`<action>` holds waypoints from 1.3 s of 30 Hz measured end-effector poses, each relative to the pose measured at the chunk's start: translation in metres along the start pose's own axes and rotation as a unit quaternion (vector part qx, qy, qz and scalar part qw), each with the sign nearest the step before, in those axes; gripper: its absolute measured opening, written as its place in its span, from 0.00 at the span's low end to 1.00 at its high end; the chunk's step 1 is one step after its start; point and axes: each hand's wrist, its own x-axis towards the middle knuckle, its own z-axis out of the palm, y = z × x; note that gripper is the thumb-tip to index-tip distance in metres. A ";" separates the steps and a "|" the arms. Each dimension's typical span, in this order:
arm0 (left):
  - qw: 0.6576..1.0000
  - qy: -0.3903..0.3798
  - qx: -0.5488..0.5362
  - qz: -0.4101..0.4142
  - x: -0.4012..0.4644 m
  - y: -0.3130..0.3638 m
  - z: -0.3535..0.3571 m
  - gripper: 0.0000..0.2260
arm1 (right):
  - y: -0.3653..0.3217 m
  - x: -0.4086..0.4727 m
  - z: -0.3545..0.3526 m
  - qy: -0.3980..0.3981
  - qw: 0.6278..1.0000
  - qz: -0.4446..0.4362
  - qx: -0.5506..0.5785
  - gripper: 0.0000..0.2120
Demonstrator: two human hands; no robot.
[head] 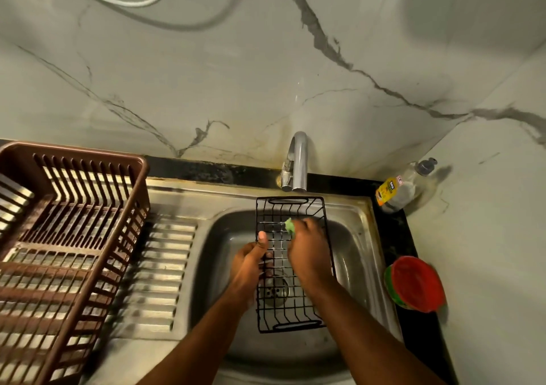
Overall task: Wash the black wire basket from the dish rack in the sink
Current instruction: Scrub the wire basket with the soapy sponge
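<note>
Forearms reach in from the near edge of the sink [363,225]: the left hand [249,262] grips the left side wire of the one black wire basket [291,310] held over the basin, thumb up, while the right hand [308,251] curls its fingers around one green scrub pad [290,226] pressed inside it. Farther along the bench stand one brown dish rack [74,236] at the left, one faucet [297,163], one soap bottle [400,189] and one red bowl [415,284].
</note>
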 end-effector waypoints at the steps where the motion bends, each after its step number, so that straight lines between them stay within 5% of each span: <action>1: 1.000 -0.006 0.002 -0.002 0.000 -0.001 0.002 0.25 | -0.006 0.002 0.004 -0.015 1.000 -0.021 0.006 0.19; 6: 1.000 0.022 0.015 -0.005 0.003 -0.006 0.004 0.14 | -0.031 -0.012 0.012 -0.082 0.985 -0.067 0.139 0.10; 11: 0.996 0.052 -0.066 -0.008 0.008 0.000 -0.005 0.27 | -0.012 -0.040 0.020 -0.288 0.947 -0.094 0.108 0.06; 16: 0.994 0.048 -0.102 0.003 0.006 -0.001 0.005 0.32 | -0.017 -0.037 -0.002 -0.405 0.911 -0.069 0.019 0.08; 21: 0.993 0.079 -0.082 0.041 0.012 -0.001 0.004 0.24 | -0.013 -0.031 -0.021 -0.459 0.860 0.064 0.213 0.11; 24: 0.992 0.075 -0.089 0.048 0.014 0.004 -0.001 0.33 | -0.005 -0.029 -0.024 -0.417 0.837 0.145 0.322 0.12; 30: 0.997 0.040 -0.061 0.029 0.012 -0.003 0.001 0.30 | -0.009 -0.017 0.004 -0.153 0.900 0.165 0.374 0.08; 36: 0.996 0.040 -0.075 0.013 0.017 -0.008 0.004 0.28 | -0.024 -0.035 0.014 -0.225 0.914 0.106 0.321 0.14; 39: 0.996 0.051 -0.071 -0.001 0.024 -0.011 -0.004 0.33 | -0.014 -0.043 0.001 -0.288 0.856 0.111 0.416 0.15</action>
